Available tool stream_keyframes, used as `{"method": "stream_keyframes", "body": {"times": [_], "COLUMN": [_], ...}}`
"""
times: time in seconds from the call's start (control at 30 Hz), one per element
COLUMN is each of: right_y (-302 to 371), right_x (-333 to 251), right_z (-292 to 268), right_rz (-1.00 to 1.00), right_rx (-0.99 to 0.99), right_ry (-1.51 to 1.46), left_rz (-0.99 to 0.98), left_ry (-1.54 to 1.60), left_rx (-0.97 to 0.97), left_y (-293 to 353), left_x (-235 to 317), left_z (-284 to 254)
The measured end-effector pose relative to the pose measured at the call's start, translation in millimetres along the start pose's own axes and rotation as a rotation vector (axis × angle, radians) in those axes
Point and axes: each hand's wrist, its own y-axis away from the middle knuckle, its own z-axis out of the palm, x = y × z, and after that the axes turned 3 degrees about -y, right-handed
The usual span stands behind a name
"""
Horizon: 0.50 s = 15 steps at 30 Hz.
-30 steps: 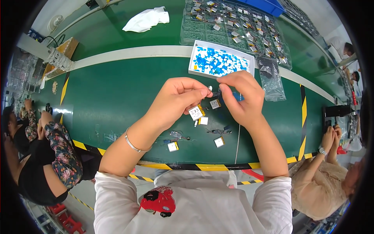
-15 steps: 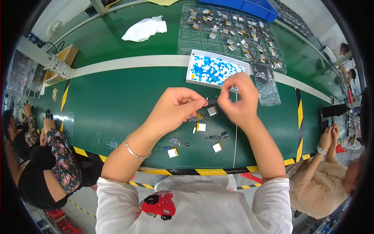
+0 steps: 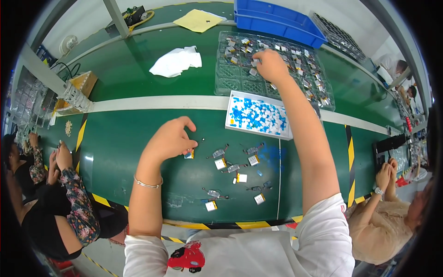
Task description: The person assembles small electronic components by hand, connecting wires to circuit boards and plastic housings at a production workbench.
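My right hand (image 3: 273, 67) reaches over the clear plastic tray (image 3: 227, 85), its fingertips pinched on a small silver battery (image 3: 255, 62) among several others with wired boards. My left hand (image 3: 170, 141) hovers above the green table, index finger stretched out and fingers apart. Just below its fingertips is another small battery (image 3: 189, 155) with a yellow edge, partly covered by them. Between my arms lie several batteries joined to small wired circuit boards, among them one battery (image 3: 220, 164) and one board (image 3: 234, 168).
A white box (image 3: 228, 125) of blue and white bits stands before the tray, by a pale rail (image 3: 157, 103). Behind are a blue bin (image 3: 277, 23), white cloth (image 3: 177, 62) and yellow sheet (image 3: 198, 21). Co-workers sit on both sides, one in a floral sleeve (image 3: 76, 203).
My hands have parted. The right went from the table's middle up and away to the tray; the left moved left and its fingers opened. The view has tilted, showing more of the far side.
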Motion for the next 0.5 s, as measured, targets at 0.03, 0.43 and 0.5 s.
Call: {"method": "stream_keyframes", "body": {"times": [0.03,0.43,0.5], "right_y": [-6.8,31.9,57.2], "right_x": [-2.6,-50.5,-72.3], "right_z": [5.0,-54.2,-72.3], "right_rz": [0.125,-0.086,-0.193], "right_rx": [-0.144,0.125,0.231], "right_ry": [0.023,-0.013,-0.126], "left_rz": [-0.039,0.249,0.337], "left_ry": [0.022,-0.272,-0.118], "left_rx": [0.045,0.703,0.696], "left_y": [-1.9,9.7,8.3], "left_x": [-2.4,25.7,34.8], "left_z": [0.9,21.5,32.5]}}
